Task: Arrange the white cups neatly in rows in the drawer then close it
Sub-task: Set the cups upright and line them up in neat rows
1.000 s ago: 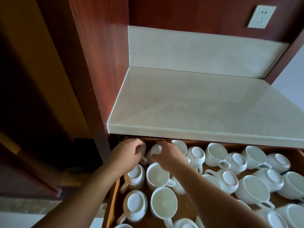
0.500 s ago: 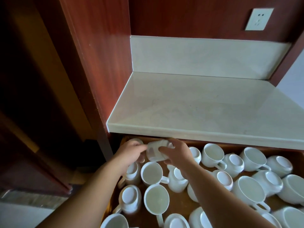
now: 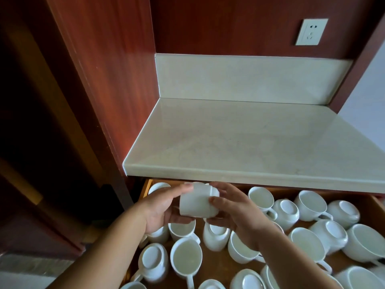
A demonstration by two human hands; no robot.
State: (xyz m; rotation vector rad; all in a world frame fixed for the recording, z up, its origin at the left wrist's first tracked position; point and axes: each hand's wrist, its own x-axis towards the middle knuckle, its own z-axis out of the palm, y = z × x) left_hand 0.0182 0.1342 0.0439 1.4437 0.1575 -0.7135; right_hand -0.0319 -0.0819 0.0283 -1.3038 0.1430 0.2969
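Note:
An open wooden drawer below the counter holds several white cups, some upright and some upside down, scattered without order. I hold one white cup on its side above the drawer's back left part. My left hand grips its left end, thumb on top. My right hand grips its right end with the fingers curled round it. An upright cup and an upside-down cup sit near the front left. More cups such as an upright one lie to the right.
A pale stone counter overhangs the drawer's back. A red-brown wooden panel stands on the left, with dark space beyond it. A wall socket sits on the back wall.
Both hands lifted one cup out of the drawer's back left corner and raised it, turning it on its side. The camera view has tilted slightly upward.

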